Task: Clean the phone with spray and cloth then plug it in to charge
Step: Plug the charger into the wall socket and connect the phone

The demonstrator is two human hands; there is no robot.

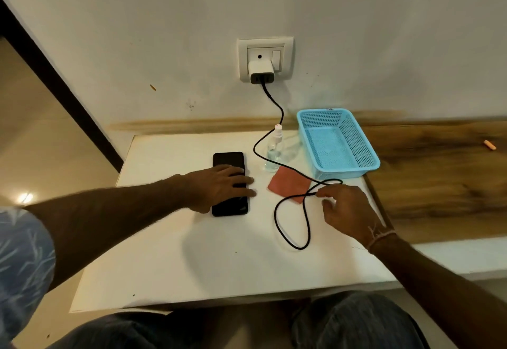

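Black phone (230,184) lies mid-table under the flat left hand (219,186), while right hand (347,211) fingers pinch the cable (277,219) end, so plugging in apparently remains.

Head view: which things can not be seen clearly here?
- Phone middle: covered by the left hand.
- Cable plug end: too small, partly behind the right hand fingers; grip uncertain.
- Spray bottle liquid level: clear, too small.
- Wall switch position: too small.
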